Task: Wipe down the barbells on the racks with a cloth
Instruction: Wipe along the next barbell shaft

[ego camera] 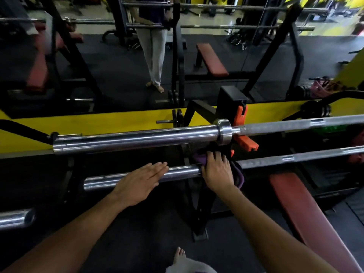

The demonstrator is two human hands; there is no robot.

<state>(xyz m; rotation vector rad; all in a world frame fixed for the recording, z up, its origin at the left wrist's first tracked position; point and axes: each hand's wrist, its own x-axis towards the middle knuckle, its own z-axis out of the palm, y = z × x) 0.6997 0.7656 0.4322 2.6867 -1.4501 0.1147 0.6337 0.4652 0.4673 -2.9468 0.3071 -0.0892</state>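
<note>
Two chrome barbells lie across the black rack. The upper barbell [137, 139] rests on orange hooks [241, 123]. The lower barbell [102, 180] runs below it, nearer to me. My right hand [217, 171] grips a purple cloth [239, 177] wrapped round the lower barbell at the inner end of its sleeve, by the rack upright. My left hand [140, 181] lies flat with straight fingers over the lower barbell's sleeve, just left of the right hand. Whether it touches the sleeve is unclear.
A red bench [307, 211] slants down at the right. A third chrome bar end [16, 218] shows at the lower left. A mirror above the yellow wall strip [118, 121] reflects the gym and a standing person. My bare foot [180, 255] is on the dark floor.
</note>
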